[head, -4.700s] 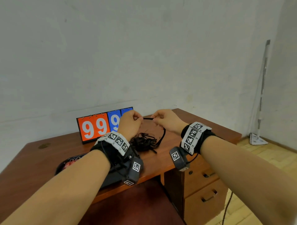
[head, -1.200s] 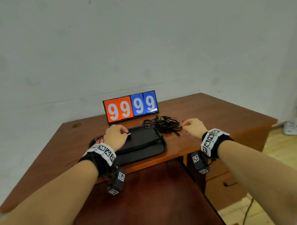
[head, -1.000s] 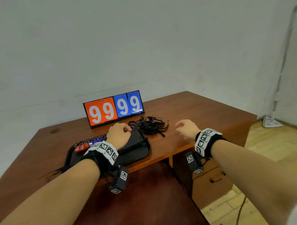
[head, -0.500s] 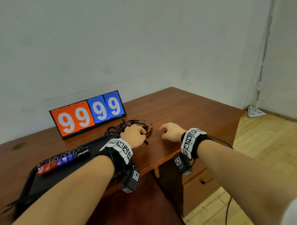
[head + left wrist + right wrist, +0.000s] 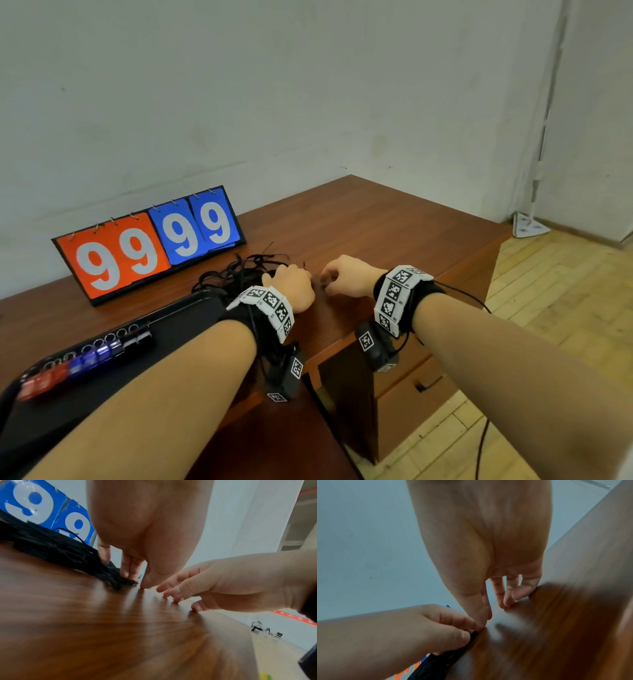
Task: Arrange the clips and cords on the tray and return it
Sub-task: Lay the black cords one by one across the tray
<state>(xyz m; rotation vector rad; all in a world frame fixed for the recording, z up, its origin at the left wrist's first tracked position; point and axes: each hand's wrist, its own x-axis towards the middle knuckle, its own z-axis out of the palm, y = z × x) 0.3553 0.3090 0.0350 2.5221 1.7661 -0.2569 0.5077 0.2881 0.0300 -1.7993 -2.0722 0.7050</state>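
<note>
A tangled pile of black cords (image 5: 239, 274) lies on the desk just past the right end of the black tray (image 5: 185, 318). Several clips (image 5: 85, 356), red, blue and black, stand in a row along the tray's far rim. My left hand (image 5: 294, 286) is at the pile's right edge. In the right wrist view its thumb and fingers pinch a black cord end (image 5: 473, 635). My right hand (image 5: 346, 279) sits beside it. In the left wrist view the right hand's fingertips (image 5: 167, 593) touch the wood with nothing seen between them.
A flip scoreboard (image 5: 150, 243) reading 99 99 stands at the desk's back, behind the cords. The wooden desk (image 5: 376, 226) stretches to the right of my hands, with drawers (image 5: 414, 383) under its front edge. A white stand (image 5: 529, 226) is on the floor at the far right.
My left hand left the tray and moved right to the cord pile, where it now pinches a cord. My right hand drew in close beside it.
</note>
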